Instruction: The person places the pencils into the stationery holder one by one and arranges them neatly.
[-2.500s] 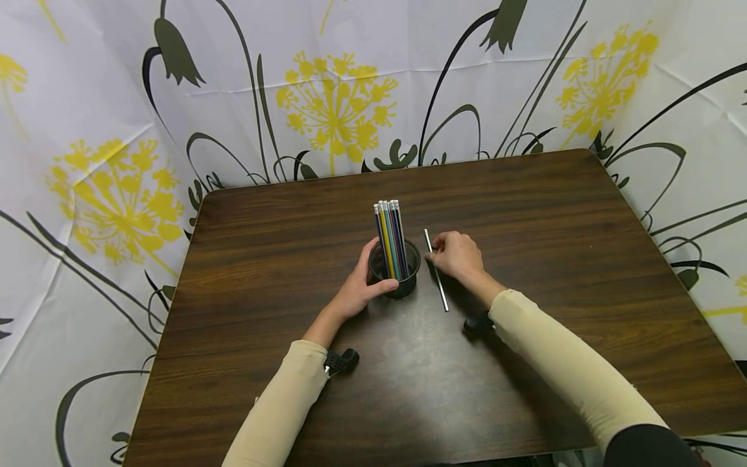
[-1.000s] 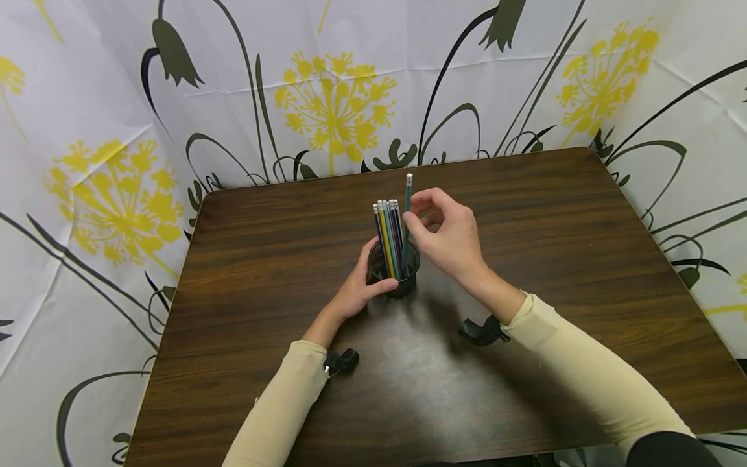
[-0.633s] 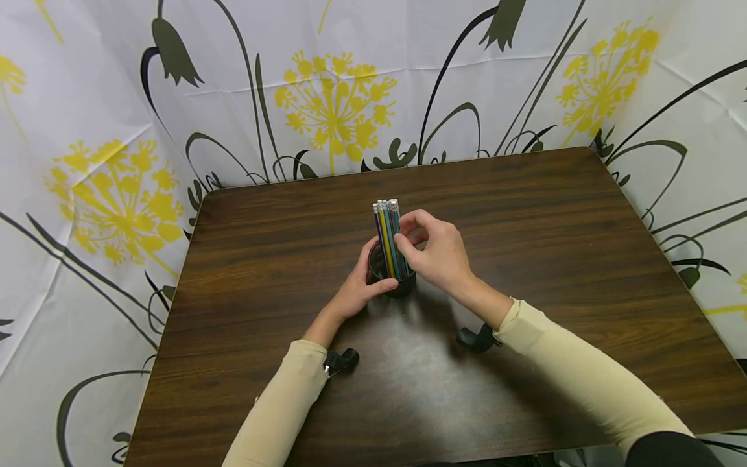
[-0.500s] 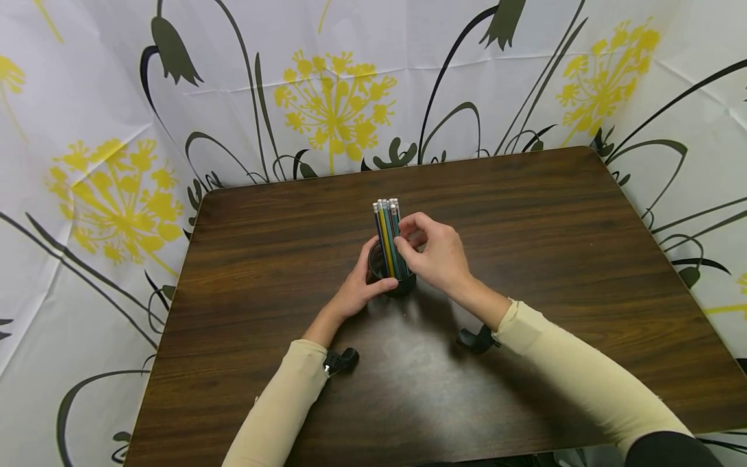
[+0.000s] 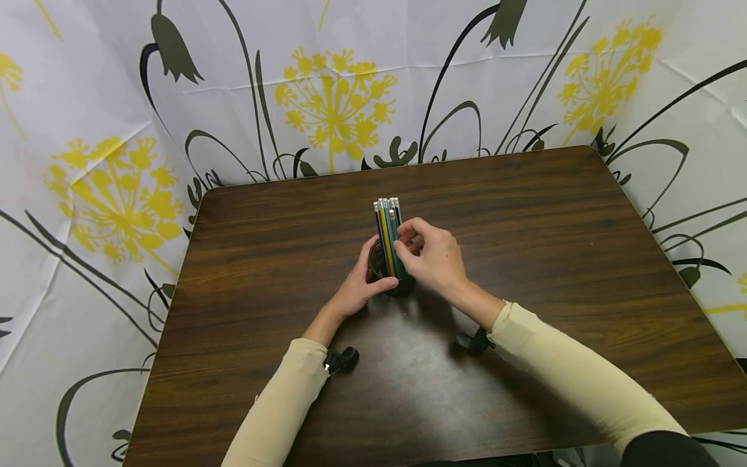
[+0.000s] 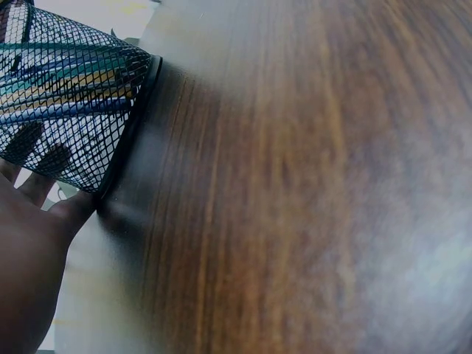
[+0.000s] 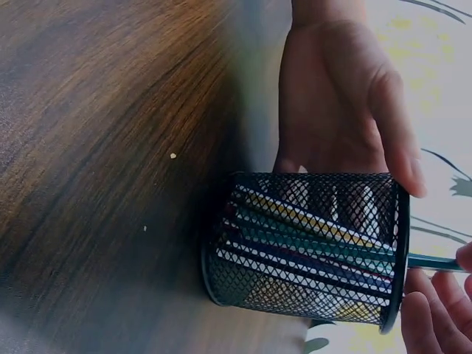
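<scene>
A black mesh pencil cup (image 5: 403, 288) stands upright on the table, with several pencils (image 5: 384, 237) leaning in it, eraser ends up. My left hand (image 5: 357, 285) grips the cup from the left, thumb at the front of the rim and fingers curved round the far side. Thumb and fingers of my right hand (image 5: 434, 256) pinch a teal pencil (image 7: 434, 262) at the cup's mouth; its lower part is inside the cup. Its eraser sits slightly lower than the others' in the head view. Through the mesh in the left wrist view, yellow, teal and blue pencils show.
The dark wood-grain table (image 5: 280, 233) surrounds the cup. Behind it hangs a white cloth (image 5: 233, 117) with yellow and grey-green flowers. Each wrist carries a black camera mount (image 5: 343, 360). Small pale specks lie on the table in the right wrist view.
My right hand has picked a pencil up from the table right of the cup, raised it over the cup and lowered it in among the others. The left hand has stayed on the cup.
</scene>
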### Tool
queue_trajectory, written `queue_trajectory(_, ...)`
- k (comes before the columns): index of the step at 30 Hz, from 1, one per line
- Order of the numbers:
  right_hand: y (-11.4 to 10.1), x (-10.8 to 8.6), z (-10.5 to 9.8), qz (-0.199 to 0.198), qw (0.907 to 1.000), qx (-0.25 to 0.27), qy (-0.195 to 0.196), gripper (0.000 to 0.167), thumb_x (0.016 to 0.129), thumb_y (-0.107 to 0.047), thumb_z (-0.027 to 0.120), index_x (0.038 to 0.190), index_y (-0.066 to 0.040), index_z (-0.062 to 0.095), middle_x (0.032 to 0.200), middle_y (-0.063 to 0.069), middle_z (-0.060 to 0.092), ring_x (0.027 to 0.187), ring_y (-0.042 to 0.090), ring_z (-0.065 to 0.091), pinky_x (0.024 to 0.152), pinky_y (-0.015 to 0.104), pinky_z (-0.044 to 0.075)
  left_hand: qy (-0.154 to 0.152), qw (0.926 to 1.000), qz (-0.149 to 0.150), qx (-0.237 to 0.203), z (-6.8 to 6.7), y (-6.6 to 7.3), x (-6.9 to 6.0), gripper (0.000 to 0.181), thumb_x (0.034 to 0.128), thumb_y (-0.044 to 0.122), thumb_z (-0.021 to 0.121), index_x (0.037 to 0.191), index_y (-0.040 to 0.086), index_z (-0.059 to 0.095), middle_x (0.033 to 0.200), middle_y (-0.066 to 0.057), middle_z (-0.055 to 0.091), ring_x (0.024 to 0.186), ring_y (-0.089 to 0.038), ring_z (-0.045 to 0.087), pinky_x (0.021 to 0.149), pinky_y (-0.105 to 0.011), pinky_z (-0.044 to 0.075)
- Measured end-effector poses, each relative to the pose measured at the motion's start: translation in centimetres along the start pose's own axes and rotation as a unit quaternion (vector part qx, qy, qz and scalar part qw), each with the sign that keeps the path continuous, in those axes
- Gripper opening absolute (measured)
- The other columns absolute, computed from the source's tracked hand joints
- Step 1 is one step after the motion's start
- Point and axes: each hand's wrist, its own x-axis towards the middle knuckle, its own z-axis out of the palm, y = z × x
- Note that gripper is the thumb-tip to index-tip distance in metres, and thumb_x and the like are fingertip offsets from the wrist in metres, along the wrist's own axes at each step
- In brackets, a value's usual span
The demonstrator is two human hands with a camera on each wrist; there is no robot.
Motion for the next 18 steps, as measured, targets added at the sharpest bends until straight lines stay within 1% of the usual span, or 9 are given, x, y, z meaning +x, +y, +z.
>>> queue_trajectory(4,0.1,0.2,0.3,0.014,0.9998,-0.012,0.005,0.014,0.088,-0.019,0.071,0.101,-0.014,0.067,0.086,-0.003,0.069,0.068,0.011,0.067,0.060,0.033,0.052,-0.002,1.0000,0.000,-0.002,0.0,0.1,0.0,0.083,0.0941,0.000,0.060,0.157,0.021,0.009,0.154,-0.013,0.028,0.134,-0.034,0.039,0.106,-0.058,0.032)
queue_trajectory(9,0.1,0.7,0.6,0.028,0.9991,-0.030,0.010,0.015,0.088,-0.021,0.071,0.101,-0.014,0.068,0.083,-0.004,0.069,0.066,0.008,0.064,0.059,0.032,0.052,-0.005,0.9999,0.009,-0.004,0.0,-0.1,0.0,0.083,0.0934,-0.004,0.059,0.156,0.020,0.010,0.154,-0.012,0.029,0.135,-0.034,0.037,0.107,-0.058,0.031)
queue_trajectory(15,0.3,1.2,1.0,0.039,0.9979,-0.050,0.014,0.014,0.088,-0.022,0.071,0.100,-0.015,0.069,0.080,-0.006,0.068,0.065,0.008,0.063,0.056,0.032,0.049,-0.008,0.9996,0.020,-0.018,0.0,-0.2,0.0,0.083,0.0931,0.000,0.062,0.156,0.019,0.011,0.152,-0.014,0.031,0.133,-0.036,0.039,0.106,-0.059,0.031)
queue_trajectory(18,0.4,1.5,1.1,0.044,0.9974,-0.055,0.017,0.014,0.088,-0.023,0.071,0.099,-0.015,0.070,0.079,-0.006,0.068,0.065,0.008,0.063,0.056,0.032,0.049,-0.005,0.9995,0.025,-0.017,0.0,-0.1,0.0,0.083,0.0923,-0.002,0.062,0.156,0.018,0.012,0.152,-0.014,0.031,0.132,-0.036,0.039,0.106,-0.060,0.031)
